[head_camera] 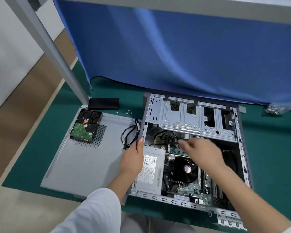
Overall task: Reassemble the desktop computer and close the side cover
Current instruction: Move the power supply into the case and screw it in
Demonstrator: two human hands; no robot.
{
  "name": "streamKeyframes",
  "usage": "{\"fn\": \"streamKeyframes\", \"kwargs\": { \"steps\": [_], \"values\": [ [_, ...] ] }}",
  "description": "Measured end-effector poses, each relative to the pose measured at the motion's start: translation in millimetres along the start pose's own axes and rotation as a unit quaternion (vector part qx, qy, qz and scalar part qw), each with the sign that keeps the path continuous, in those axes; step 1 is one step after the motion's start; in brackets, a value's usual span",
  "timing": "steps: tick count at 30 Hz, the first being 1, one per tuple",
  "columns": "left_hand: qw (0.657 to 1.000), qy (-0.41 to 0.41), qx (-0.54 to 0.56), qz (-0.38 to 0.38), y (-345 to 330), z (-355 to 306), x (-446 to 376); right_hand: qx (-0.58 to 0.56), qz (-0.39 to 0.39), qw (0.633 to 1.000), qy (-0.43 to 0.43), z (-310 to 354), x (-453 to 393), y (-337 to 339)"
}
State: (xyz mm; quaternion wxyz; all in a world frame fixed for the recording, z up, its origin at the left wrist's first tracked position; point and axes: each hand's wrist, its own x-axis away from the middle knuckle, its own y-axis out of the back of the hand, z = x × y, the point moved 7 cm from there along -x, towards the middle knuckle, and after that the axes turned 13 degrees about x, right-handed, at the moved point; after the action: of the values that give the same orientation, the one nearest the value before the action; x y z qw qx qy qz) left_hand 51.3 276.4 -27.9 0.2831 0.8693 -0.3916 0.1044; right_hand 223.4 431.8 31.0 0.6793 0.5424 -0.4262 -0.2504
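The open desktop case (242, 148) lies on its side on the green mat, with motherboard, CPU fan (186, 169), power supply (149, 172) and metal drive cage (183, 118) visible inside. My left hand (133, 158) grips the case's left edge, thumb over the rim. My right hand (200, 148) reaches into the case and pinches a black cable near the yellow and black wires (160, 137); it is motion-blurred. The grey side cover (84, 162) lies flat to the left of the case. A hard drive (86, 126) rests circuit side up on the cover's far corner.
Loose black cables (129, 135) lie between cover and case. Small screws (126, 111) and a black box (103, 103) sit behind the cover. A blue cloth (175, 47) hangs over the case's far side. A grey frame post (57, 52) stands at the left. A clear bag (274, 109) lies at far right.
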Motion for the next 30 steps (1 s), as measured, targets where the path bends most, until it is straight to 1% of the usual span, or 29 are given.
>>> {"fn": "streamKeyframes", "kwargs": {
  "steps": [2, 4, 5, 8, 10, 13, 19, 21, 23, 26, 28, 30],
  "values": [
    [1.0, -0.002, -0.005, -0.004, 0, -1, 1, -0.028, -0.064, 0.998, -0.007, -13, -16, 20],
    [1.0, -0.003, -0.006, -0.006, 1, -3, 2, -0.066, -0.09, 0.994, 0.007, -20, -32, 30],
    [1.0, -0.004, -0.006, -0.008, 1, -4, 2, -0.064, -0.084, 0.994, 0.026, -20, -40, 29],
    [1.0, 0.006, 0.002, -0.018, 2, -3, 3, -0.05, -0.014, 0.997, 0.061, -24, -57, 10],
    [1.0, 0.009, 0.004, -0.021, 2, -3, 3, -0.05, -0.003, 0.996, 0.08, -25, -61, 0],
    [1.0, 0.012, 0.013, -0.022, 3, -2, 2, -0.062, -0.008, 0.992, 0.105, -24, -66, -3],
    [1.0, 0.004, 0.027, -0.013, 0, 1, 2, -0.014, 0.075, 0.986, 0.151, -19, -79, -6],
    [0.999, 0.001, 0.043, -0.007, -1, 4, 1, -0.06, 0.08, 0.984, 0.145, -13, -80, -4],
    [0.999, 0.0, 0.045, 0.003, 0, 6, 0, -0.109, 0.053, 0.981, 0.151, 1, -82, 2],
    [0.998, 0.008, 0.042, 0.039, 2, 11, -6, -0.155, -0.023, 0.972, 0.173, 33, -87, 18],
    [0.996, 0.038, 0.059, 0.063, 9, 17, -18, -0.21, -0.045, 0.966, 0.146, 53, -98, 23],
    [0.992, 0.062, 0.09, 0.063, 24, 20, -37, -0.253, -0.058, 0.961, 0.096, 69, -110, 26]
  ]
}}
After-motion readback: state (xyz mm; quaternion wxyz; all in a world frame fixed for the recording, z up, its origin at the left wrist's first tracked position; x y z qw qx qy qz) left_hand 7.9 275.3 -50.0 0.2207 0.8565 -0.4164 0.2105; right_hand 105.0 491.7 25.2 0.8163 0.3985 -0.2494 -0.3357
